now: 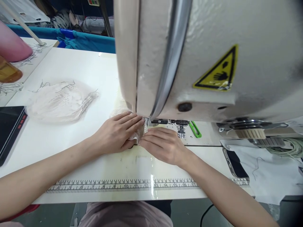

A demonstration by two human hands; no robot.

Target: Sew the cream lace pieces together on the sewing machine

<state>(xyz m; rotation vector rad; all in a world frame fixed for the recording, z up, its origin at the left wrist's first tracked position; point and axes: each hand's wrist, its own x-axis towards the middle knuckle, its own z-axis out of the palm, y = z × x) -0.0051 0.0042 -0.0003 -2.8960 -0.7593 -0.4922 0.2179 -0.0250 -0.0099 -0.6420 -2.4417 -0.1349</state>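
A piece of pale, sheer fabric with a lace edge (145, 125) lies under the head of a sewing machine (151, 56). Flat on this fabric, fingers stretched toward the needle area, rests my left hand (119, 131). My right hand (164, 144) is closed at the near end of the lace edge, its fingers pressed together and the thumb mostly hidden. Both hands are close to each other, just in front of the machine head. The needle and presser foot are largely hidden by the head and my fingers.
A heap of sheer fabric (62, 101) lies at left, near a black device (11, 132) and a pink thread cone (14, 44). Green thread snips (195, 129) lie under the machine arm. A phone (235, 163) sits right. A ruler strip (127, 186) runs along the front edge.
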